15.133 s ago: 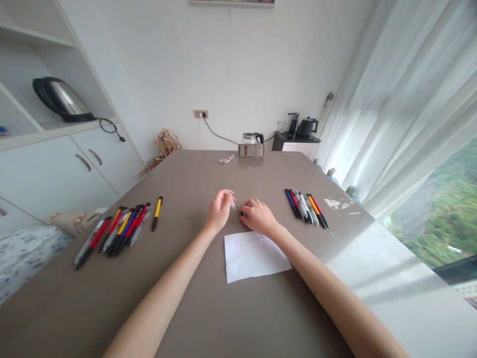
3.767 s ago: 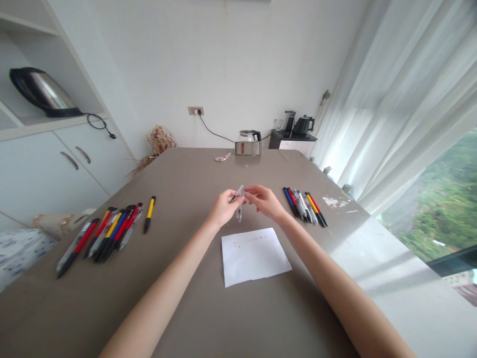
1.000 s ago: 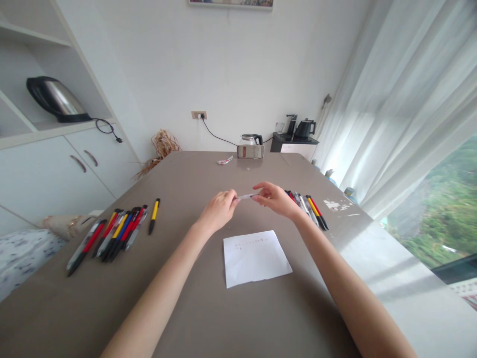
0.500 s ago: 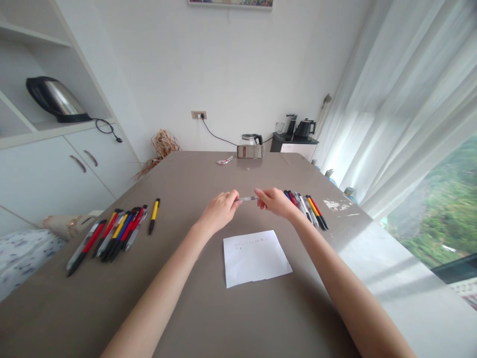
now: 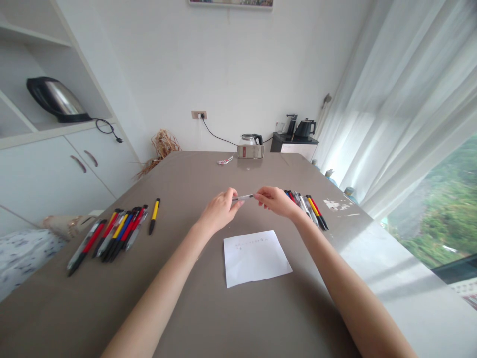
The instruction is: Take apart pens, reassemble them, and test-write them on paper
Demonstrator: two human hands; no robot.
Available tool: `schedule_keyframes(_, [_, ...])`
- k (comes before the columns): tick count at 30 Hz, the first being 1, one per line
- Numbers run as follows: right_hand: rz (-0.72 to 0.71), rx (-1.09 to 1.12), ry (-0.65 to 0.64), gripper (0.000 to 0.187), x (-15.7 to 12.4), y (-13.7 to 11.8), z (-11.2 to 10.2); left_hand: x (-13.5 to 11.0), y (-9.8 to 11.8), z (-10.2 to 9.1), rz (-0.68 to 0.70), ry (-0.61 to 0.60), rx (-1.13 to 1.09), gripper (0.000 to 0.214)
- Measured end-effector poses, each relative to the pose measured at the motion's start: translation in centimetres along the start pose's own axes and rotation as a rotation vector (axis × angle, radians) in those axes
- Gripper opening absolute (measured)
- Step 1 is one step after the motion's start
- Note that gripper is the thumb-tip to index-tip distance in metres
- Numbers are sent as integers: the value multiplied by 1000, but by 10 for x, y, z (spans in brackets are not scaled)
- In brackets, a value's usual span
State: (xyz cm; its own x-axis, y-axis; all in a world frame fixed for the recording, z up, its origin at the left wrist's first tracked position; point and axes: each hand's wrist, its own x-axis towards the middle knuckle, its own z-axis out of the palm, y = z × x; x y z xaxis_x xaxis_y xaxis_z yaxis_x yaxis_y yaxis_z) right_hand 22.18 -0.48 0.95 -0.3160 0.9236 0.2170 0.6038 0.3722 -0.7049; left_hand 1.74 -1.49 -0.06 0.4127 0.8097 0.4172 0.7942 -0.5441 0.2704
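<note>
A slim clear pen (image 5: 244, 197) is held level above the table, between my two hands. My right hand (image 5: 276, 201) pinches its right end with thumb and fingertips. My left hand (image 5: 218, 211) has the other end between thumb and forefinger, in a looser grip than the right. Below the hands lies a white sheet of paper (image 5: 257, 261) with a short line of faint writing near its top. Just beyond my right wrist is a group of pens (image 5: 307, 208) in red, blue, clear and yellow.
Several red, yellow, blue and clear pens (image 5: 117, 233) lie at the left of the brown table (image 5: 186, 308), beside a single yellow pen (image 5: 154, 216). At the far edge stand a glass pot (image 5: 248, 140) and a crumpled wrapper (image 5: 224, 161). A window is on the right.
My left thumb and forefinger have spread apart, so more of the pen's left part shows. My right hand has shifted slightly left with the pen.
</note>
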Motion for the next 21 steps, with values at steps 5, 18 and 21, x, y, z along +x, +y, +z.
schedule_keyframes(5, [37,-59,14,41,-1,-4,5,0,0,0,63,-13,35,19])
schedule_keyframes(18, [-108,-22,82,25,-2,-6,5,1,1,-1,50,-24,107,32])
schedule_keyframes(21, [-114,-118,95,19,-2,-8,5,0,3,-1,37,-34,79,34])
